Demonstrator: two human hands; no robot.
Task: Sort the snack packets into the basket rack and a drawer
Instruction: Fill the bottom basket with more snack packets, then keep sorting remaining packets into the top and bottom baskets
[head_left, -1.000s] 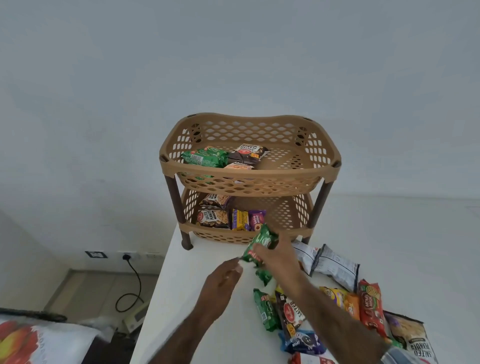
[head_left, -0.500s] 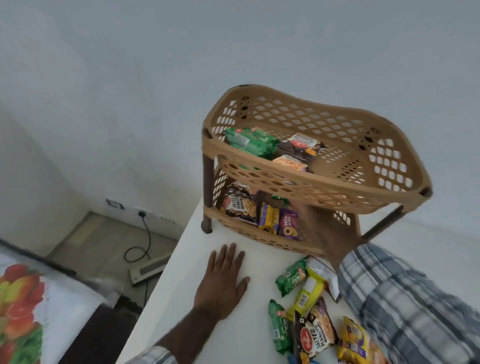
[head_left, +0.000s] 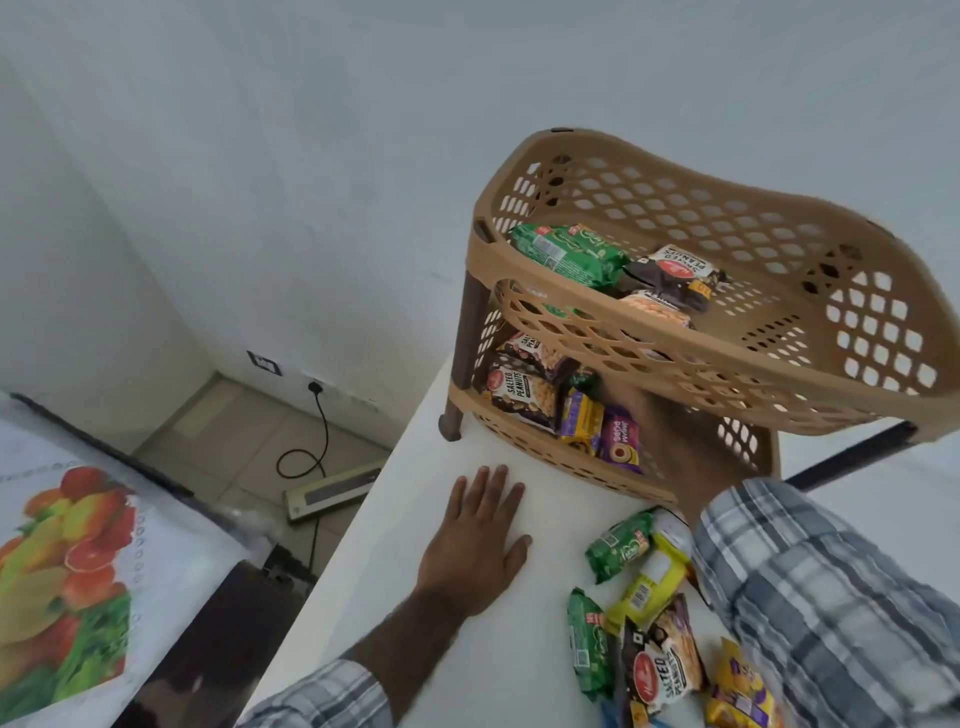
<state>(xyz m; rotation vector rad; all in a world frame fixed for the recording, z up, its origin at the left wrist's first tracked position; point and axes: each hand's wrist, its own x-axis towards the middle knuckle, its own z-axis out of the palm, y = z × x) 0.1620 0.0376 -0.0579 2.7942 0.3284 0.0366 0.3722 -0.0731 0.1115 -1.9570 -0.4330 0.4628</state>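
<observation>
**A:** Where was the right hand (head_left: 670, 441) at that moment? I could not find its fingers.

**B:** It was reaching into the lower tier (head_left: 524, 441) of the basket rack (head_left: 727, 358), under the upper basket. I saw only the wrist and the back of the hand through the lattice. Whether it was gripping a packet or already empty, I could not tell.

**A:** And the left hand (head_left: 475, 540)?

**B:** It lay flat on the white tabletop (head_left: 395, 519), palm down, fingers spread, holding nothing. It rested just in front of the rack and beside the loose packets.

**A:** Which packet did you judge to be the next one?

**B:** Probably the green packet (head_left: 618, 545) at the top of the pile (head_left: 660, 639). It lay on the table near the rack, between the two forearms. Its long axis ran diagonally, the far end pointing up toward the rack.

**A:** So which hand was nearer to it?

**B:** The left hand was free and close, with the packet to its right. The right hand was deeper in the tier, so it had to come back toward me and down. The packet lay right beside the right sleeve (head_left: 810, 597), so I judged a short pull back would be enough.

**A:** What was already in the rack?

**B:** The lower tier held salted peanuts, a yellow and a purple packet. The upper basket held green packets and peanuts. I saw no drawer.
</observation>
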